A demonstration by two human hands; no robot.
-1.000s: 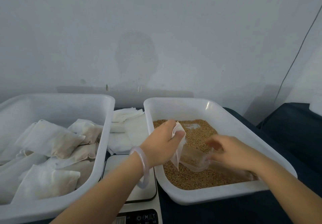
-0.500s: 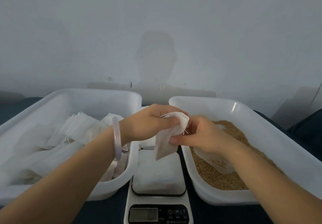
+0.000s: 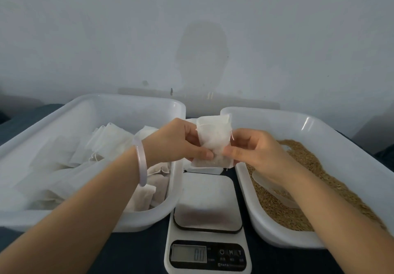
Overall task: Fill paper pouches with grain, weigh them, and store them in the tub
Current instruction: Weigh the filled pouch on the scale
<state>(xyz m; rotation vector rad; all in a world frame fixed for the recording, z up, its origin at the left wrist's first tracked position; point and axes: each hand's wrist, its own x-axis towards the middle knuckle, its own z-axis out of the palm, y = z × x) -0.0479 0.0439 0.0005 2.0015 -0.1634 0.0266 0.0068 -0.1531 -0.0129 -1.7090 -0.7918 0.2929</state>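
Observation:
A white paper pouch (image 3: 214, 140) with grain in its lower part hangs upright above the gap between the two tubs. My left hand (image 3: 177, 143) pinches its left edge and my right hand (image 3: 251, 148) pinches its right edge near the drawstring. Below it stands a white kitchen scale (image 3: 207, 227) with a bare platform and a lit display. The left tub (image 3: 149, 218) holds several filled pouches (image 3: 149, 195). The right tub (image 3: 266, 237) holds brown grain (image 3: 298, 214) with a clear plastic scoop (image 3: 275, 190) lying in it.
A stack of flat white pouches (image 3: 202, 167) lies behind the scale, between the tubs. A pale bangle (image 3: 141, 163) sits on my left wrist. The tubs stand on a dark cloth (image 3: 132, 252) against a grey wall.
My right hand has let the scoop drop into the grain and taken the pouch's right edge. Both hands have carried the pouch from over the grain tub to above the scale.

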